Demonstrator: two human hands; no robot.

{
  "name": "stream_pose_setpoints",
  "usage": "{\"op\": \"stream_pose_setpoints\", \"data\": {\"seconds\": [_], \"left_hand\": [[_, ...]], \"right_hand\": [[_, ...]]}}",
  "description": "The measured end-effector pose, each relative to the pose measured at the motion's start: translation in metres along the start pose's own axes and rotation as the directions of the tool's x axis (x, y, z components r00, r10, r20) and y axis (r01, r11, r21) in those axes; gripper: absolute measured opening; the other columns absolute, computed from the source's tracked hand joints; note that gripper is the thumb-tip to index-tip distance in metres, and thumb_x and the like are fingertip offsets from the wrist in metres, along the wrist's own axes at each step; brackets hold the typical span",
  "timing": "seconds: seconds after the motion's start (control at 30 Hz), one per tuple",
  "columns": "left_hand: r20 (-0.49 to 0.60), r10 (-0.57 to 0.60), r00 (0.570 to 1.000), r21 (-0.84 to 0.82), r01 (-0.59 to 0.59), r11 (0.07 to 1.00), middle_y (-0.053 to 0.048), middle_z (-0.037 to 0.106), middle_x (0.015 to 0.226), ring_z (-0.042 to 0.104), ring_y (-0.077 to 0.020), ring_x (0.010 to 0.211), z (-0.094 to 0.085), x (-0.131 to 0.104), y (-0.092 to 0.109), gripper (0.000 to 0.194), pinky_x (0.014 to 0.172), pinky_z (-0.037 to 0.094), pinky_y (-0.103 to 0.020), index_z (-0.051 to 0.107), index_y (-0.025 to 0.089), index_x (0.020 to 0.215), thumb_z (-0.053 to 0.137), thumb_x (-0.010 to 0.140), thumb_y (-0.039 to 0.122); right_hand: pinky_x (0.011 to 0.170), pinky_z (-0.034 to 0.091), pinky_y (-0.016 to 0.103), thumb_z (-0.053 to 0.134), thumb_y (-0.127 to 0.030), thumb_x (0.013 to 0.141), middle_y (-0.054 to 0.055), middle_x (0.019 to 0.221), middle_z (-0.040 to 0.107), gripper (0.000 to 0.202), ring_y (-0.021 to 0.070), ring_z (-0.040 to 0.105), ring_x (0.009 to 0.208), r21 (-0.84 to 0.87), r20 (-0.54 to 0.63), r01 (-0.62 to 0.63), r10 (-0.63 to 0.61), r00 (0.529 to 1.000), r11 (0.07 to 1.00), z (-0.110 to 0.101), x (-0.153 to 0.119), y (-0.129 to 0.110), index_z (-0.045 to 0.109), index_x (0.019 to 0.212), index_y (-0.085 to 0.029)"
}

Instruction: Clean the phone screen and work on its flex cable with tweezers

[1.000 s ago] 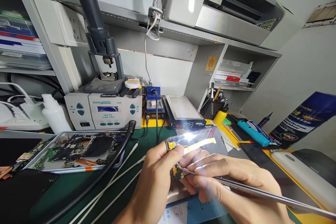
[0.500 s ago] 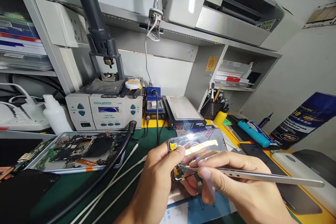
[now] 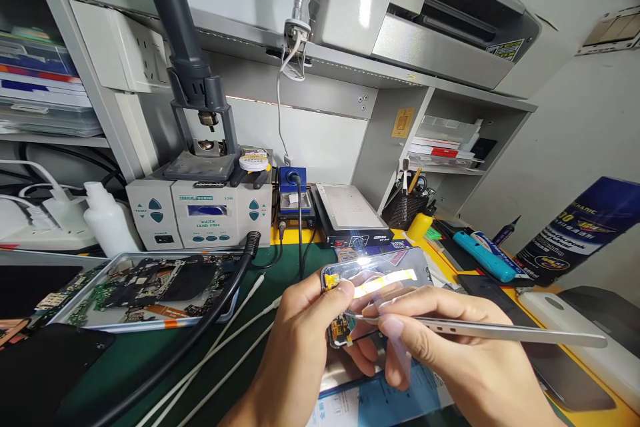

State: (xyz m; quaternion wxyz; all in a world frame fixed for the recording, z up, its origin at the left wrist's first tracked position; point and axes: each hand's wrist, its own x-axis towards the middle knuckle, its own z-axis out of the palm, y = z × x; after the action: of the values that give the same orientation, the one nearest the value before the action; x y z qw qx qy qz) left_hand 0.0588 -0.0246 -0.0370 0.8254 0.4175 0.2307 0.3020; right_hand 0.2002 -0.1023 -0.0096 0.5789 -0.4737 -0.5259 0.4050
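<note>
My left hand (image 3: 313, 323) is closed on the left end of a phone screen (image 3: 420, 263), thumb on top near its orange flex parts. The screen's shiny back faces up and bears a white-and-yellow strip (image 3: 385, 282). Metal tweezers (image 3: 520, 332) lie between the thumb and fingers of my right hand (image 3: 450, 327), their tips by the flex parts near my left thumb. A strip of clear film hangs below my right fingertips. Exactly what the tweezer tips touch is too small to tell. A blue-and-white box or sheet (image 3: 360, 403) lies beneath my hands.
A hot-air station (image 3: 200, 213) stands at the back left, its black hose (image 3: 200, 340) crossing the mat. A tray of circuit boards (image 3: 115, 328) sits left, beside white cables (image 3: 225, 343). On the right are a spray can (image 3: 575, 233) and a teal tool (image 3: 483, 257).
The tweezers' rear end has shifted slightly left and down. Both hands keep nearly the same place, still holding the phone screen and tweezers.
</note>
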Motion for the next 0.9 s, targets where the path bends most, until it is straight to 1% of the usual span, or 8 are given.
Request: {"op": "stream_pose_setpoints", "data": {"seconds": [0.23, 0.3, 0.4, 0.5, 0.6, 0.77, 0.83, 0.9], "left_hand": [[-0.046, 0.011, 0.999, -0.004, -0.012, 1.000, -0.006, 0.069, 0.074, 0.059, -0.0184, 0.058, 0.0038, -0.0020, -0.0008, 0.028, 0.056, 0.046, -0.030, 0.069, 0.019, 0.103, 0.057, 0.089, 0.040], [-0.040, 0.021, 0.999, -0.025, -0.022, 0.999, -0.004, 0.065, 0.069, 0.058, -0.0170, 0.057, 0.0051, -0.0020, -0.0007, 0.025, 0.056, 0.046, -0.030, 0.069, 0.018, 0.094, 0.057, 0.089, 0.039], [-0.038, 0.028, 0.999, -0.060, -0.030, 0.998, -0.001, 0.059, 0.065, 0.056, -0.0160, 0.056, 0.0065, -0.0023, -0.0006, 0.022, 0.055, 0.046, -0.029, 0.064, 0.017, 0.082, 0.058, 0.089, 0.037], [-0.048, 0.063, 0.997, -0.089, -0.067, 0.994, 0.000, 0.058, 0.069, 0.057, -0.0166, 0.064, 0.0068, -0.0027, -0.0016, 0.020, 0.058, 0.048, -0.028, 0.061, 0.017, 0.077, 0.059, 0.089, 0.033], [-0.042, 0.088, 0.995, -0.111, -0.092, 0.989, 0.000, 0.056, 0.070, 0.055, -0.0144, 0.067, 0.0058, -0.0022, -0.0032, 0.019, 0.061, 0.046, -0.026, 0.061, 0.016, 0.076, 0.059, 0.089, 0.030], [-0.051, 0.039, 0.998, -0.109, -0.045, 0.993, -0.001, 0.061, 0.078, 0.057, -0.0149, 0.069, 0.0048, -0.0017, -0.0049, 0.017, 0.059, 0.046, -0.024, 0.063, 0.018, 0.081, 0.061, 0.088, 0.033], [-0.062, 0.038, 0.997, -0.099, -0.044, 0.994, -0.001, 0.063, 0.079, 0.059, -0.0159, 0.070, 0.0052, -0.0018, -0.0047, 0.017, 0.059, 0.047, -0.024, 0.064, 0.018, 0.082, 0.061, 0.088, 0.033], [-0.061, 0.028, 0.998, -0.098, -0.034, 0.995, -0.002, 0.063, 0.076, 0.060, -0.0172, 0.069, 0.0058, -0.0021, -0.0040, 0.018, 0.058, 0.048, -0.026, 0.065, 0.018, 0.081, 0.061, 0.088, 0.034]], "right_hand": [[0.054, 0.060, 0.020, 0.075, -0.025, 0.086, -0.001, 0.060, 0.074, 0.006, 0.0116, 0.066, 0.050, -0.032, -0.027, -0.062, 0.061, 0.998, 0.998, -0.0018, -0.0022, -0.0008, 0.078, 0.082, -0.022], [0.054, 0.061, 0.019, 0.075, -0.023, 0.086, -0.002, 0.060, 0.074, 0.007, 0.0121, 0.067, 0.051, -0.121, -0.026, -0.003, 0.000, 1.000, 0.993, -0.0017, -0.0019, -0.0016, 0.079, 0.080, -0.023], [0.062, 0.062, 0.017, 0.073, -0.014, 0.085, -0.001, 0.069, 0.078, 0.014, 0.0132, 0.072, 0.061, -0.266, 0.039, 0.172, -0.167, 0.985, 0.948, -0.0015, -0.0013, -0.0020, 0.079, 0.083, -0.026], [0.068, 0.064, 0.020, 0.069, -0.007, 0.086, -0.001, 0.079, 0.080, 0.023, 0.0158, 0.076, 0.071, -0.307, 0.117, 0.294, -0.271, 0.956, 0.905, -0.0015, -0.0023, -0.0013, 0.078, 0.091, -0.028], [0.073, 0.065, 0.022, 0.069, -0.002, 0.084, 0.000, 0.086, 0.081, 0.031, 0.0175, 0.077, 0.078, -0.339, 0.136, 0.360, -0.334, 0.933, 0.869, -0.0017, -0.0046, -0.0001, 0.077, 0.096, -0.029], [0.076, 0.065, 0.022, 0.071, 0.003, 0.079, -0.001, 0.092, 0.081, 0.041, 0.0173, 0.078, 0.080, -0.374, 0.159, 0.457, -0.430, 0.889, 0.807, -0.0013, -0.0056, 0.0009, 0.076, 0.103, -0.031], [0.075, 0.065, 0.020, 0.071, 0.004, 0.078, -0.001, 0.092, 0.081, 0.044, 0.0169, 0.077, 0.079, -0.375, 0.158, 0.466, -0.440, 0.884, 0.801, -0.0005, -0.0049, 0.0005, 0.075, 0.105, -0.031], [0.075, 0.064, 0.020, 0.070, 0.003, 0.080, -0.001, 0.090, 0.081, 0.040, 0.0167, 0.077, 0.079, -0.370, 0.143, 0.430, -0.407, 0.902, 0.823, 0.0002, -0.0042, -0.0003, 0.076, 0.102, -0.030]]}}
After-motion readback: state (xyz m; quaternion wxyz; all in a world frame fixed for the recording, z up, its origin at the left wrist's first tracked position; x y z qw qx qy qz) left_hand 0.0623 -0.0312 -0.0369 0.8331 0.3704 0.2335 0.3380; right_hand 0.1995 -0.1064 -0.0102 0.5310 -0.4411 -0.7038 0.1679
